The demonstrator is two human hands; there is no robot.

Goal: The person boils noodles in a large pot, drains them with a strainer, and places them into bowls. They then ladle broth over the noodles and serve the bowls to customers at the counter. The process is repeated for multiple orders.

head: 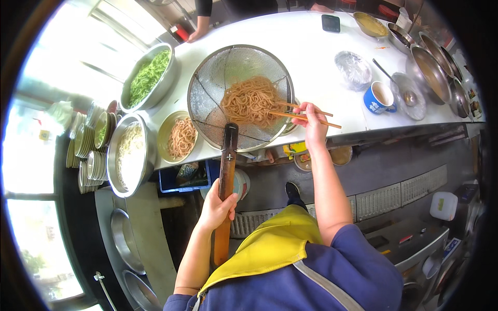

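Note:
My left hand (218, 206) grips the wooden handle (228, 175) of a large wire-mesh strainer (210, 77), held over the white table's near edge. Brown noodles (251, 101) lie in a heap in the strainer. My right hand (313, 122) holds a pair of wooden chopsticks (311, 118), their tips at the right side of the noodles. Left of the strainer, a bowl (161, 142) holds more noodles (182, 138). Part of another bowl, mostly hidden, shows under the strainer's right rim.
Metal basins of shredded greens (149, 79) and pale sprouts or noodles (130, 151) stand left, beside stacked dishes (83, 140). A blue mug (375, 101), plastic-covered dishes (353, 70) and metal bowls (430, 74) are right. Across the table (272, 35), a person's hand (198, 33) rests on its edge.

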